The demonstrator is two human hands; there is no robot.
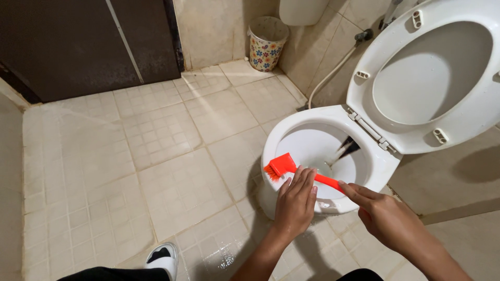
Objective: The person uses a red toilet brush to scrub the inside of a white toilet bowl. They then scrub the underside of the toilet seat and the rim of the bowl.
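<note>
Head view, near to far: left hand (pixel 296 202) and right hand (pixel 383 214), fingers closed around the thin handle of an orange brush (pixel 291 168), a light, stiff, likely wet-slick plastic tool best gripped mid-handle, bristles over the white toilet bowl (pixel 271 143) rim.

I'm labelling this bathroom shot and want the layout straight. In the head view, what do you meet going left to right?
Dark door → slipper → flowered waste bin → orange brush → left hand → right hand → raised toilet seat.
</note>
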